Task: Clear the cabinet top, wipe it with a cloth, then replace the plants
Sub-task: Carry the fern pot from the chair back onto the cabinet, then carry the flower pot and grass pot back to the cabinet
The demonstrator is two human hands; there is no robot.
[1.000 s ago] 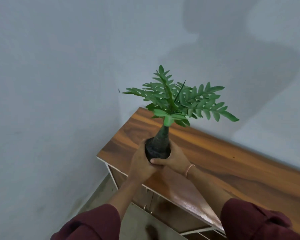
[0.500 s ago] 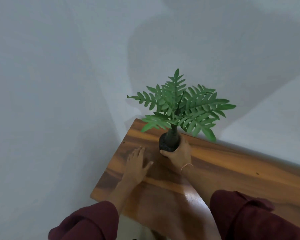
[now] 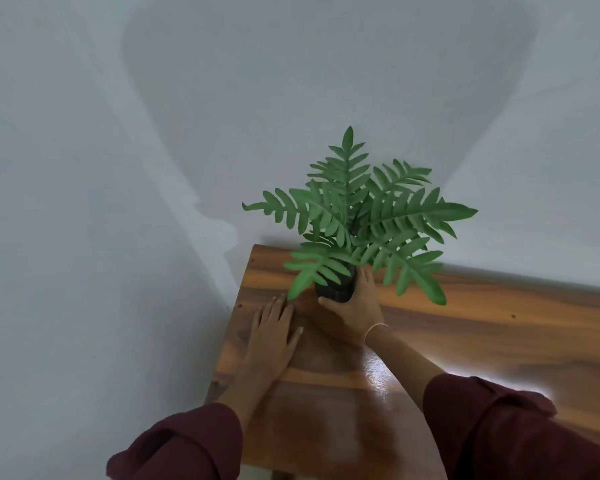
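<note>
Right hand (image 3: 355,306): fingers curled around the small black pot (image 3: 335,289) of the plant, thumb at its near side, thin band on the wrist. Left hand (image 3: 272,332): flat, palm down, fingers spread, holding nothing, just left of the pot. Plant (image 3: 357,220): green fern-like fronds, upright, at the far left corner of the worktop (image 3: 499,334). Worktop: glossy brown wood grain, against a pale wall (image 3: 118,168). Sleeves: dark maroon.
</note>
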